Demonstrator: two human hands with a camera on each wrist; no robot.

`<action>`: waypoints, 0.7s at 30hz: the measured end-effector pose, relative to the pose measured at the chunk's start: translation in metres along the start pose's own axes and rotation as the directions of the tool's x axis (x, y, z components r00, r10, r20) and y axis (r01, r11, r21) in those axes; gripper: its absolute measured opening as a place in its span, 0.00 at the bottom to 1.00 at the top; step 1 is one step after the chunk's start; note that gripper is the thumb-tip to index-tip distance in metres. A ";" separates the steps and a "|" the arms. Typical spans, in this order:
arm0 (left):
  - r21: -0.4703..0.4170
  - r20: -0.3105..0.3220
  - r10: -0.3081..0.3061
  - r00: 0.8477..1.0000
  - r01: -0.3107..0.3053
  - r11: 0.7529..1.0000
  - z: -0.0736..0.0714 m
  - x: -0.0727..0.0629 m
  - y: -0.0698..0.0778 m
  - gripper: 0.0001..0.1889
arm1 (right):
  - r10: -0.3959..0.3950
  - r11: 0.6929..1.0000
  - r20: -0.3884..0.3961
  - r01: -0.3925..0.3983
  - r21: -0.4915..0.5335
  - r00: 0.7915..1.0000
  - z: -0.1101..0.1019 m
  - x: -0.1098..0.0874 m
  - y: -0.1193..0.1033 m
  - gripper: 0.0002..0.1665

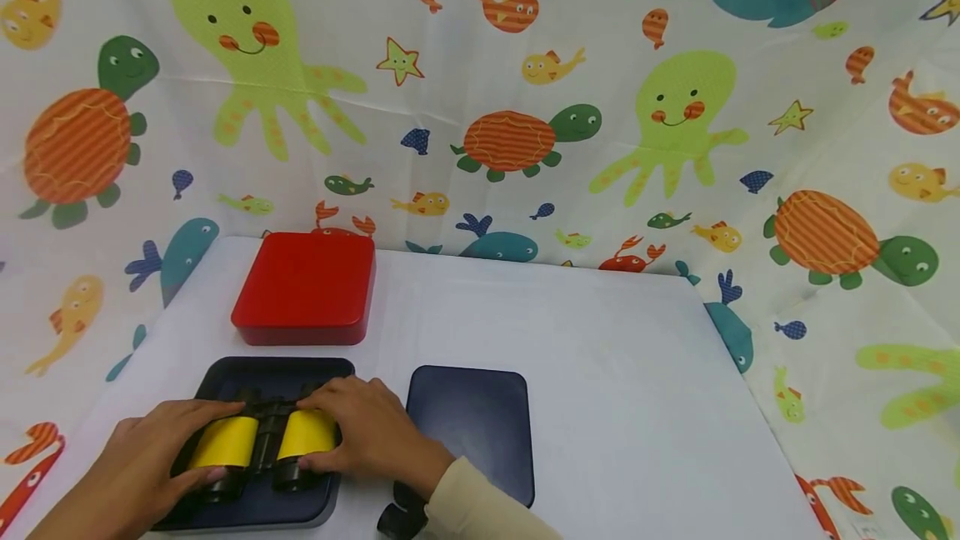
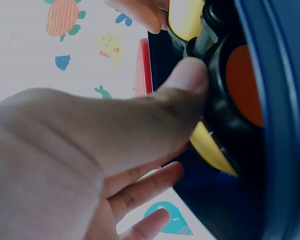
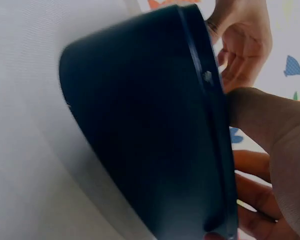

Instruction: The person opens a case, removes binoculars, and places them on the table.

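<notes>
Black binoculars [image 1: 266, 438] with yellow bands lie in a dark blue open box [image 1: 322, 511], the lenses pointing toward and away from me. My left hand [image 1: 150, 461] grips the left barrel, thumb on the near side and fingers at the far side. Around the right barrel, my right hand [image 1: 375, 432] holds on in the same way. The left wrist view shows an orange-tinted lens [image 2: 244, 85] beside the left thumb. In the right wrist view the box's outer wall [image 3: 140, 110] hides the binoculars.
Beside the box on the right lies a flat dark blue rectangular panel [image 1: 472, 432]. A small black object [image 1: 401, 515] is partly covered by my right sleeve [image 1: 480, 507]. Behind the box stands a red case [image 1: 307, 286]. The white table [image 1: 615, 407] meets a sea-animal-print cloth [image 1: 450, 40].
</notes>
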State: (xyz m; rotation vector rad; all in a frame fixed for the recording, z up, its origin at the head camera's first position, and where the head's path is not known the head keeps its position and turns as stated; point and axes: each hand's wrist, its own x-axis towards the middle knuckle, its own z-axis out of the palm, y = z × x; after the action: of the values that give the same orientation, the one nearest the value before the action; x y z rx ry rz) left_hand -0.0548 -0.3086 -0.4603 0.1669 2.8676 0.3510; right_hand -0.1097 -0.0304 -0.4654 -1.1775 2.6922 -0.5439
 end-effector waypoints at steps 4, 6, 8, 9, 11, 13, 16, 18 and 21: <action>0.060 -0.006 0.000 1.000 0.000 0.998 -0.001 0.000 -0.003 0.45 | 0.026 1.000 0.023 -0.026 -0.001 0.999 -0.004 0.004 -0.001 0.37; 0.075 -0.013 -0.002 1.000 0.003 0.997 0.001 -0.001 -0.005 0.44 | 0.035 0.999 0.021 -0.036 0.006 0.999 -0.005 0.005 -0.001 0.37; 0.074 -0.017 -0.006 1.000 0.008 0.997 0.002 -0.001 -0.007 0.43 | 0.042 0.999 0.017 -0.042 0.010 0.999 -0.006 0.007 -0.001 0.37; 0.072 -0.017 -0.007 1.000 0.008 0.997 0.002 -0.001 -0.007 0.42 | 0.043 0.999 0.016 -0.043 0.010 0.999 -0.007 0.007 -0.001 0.37; 0.068 -0.018 -0.010 1.000 0.011 0.998 0.003 -0.002 -0.009 0.42 | 0.045 0.999 0.017 -0.045 0.017 0.999 -0.007 0.008 -0.001 0.37; 0.060 -0.006 -0.009 1.000 0.009 0.998 0.003 -0.003 -0.010 0.42 | 0.045 0.999 0.025 -0.045 0.025 0.999 -0.008 0.009 0.000 0.36; 0.045 -0.006 -0.006 1.000 0.007 0.999 0.004 -0.004 -0.012 0.42 | 0.044 0.998 0.043 -0.046 0.031 0.998 -0.008 0.010 0.000 0.36; 0.039 -0.002 -0.003 1.000 0.003 0.999 0.004 -0.006 -0.013 0.42 | 0.044 0.999 0.056 -0.045 0.025 0.997 -0.009 0.011 0.000 0.36; 0.038 -0.009 0.000 1.000 0.000 0.999 0.006 -0.008 -0.015 0.43 | 0.044 0.999 0.067 -0.045 0.018 0.997 -0.009 0.012 0.000 0.37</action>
State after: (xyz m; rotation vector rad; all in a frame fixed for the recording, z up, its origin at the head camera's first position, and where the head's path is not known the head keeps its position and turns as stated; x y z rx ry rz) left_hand -0.0471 -0.3226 -0.4679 0.1730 2.8840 0.2985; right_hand -0.1207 -0.0371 -0.4573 -1.1079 2.6441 -0.5137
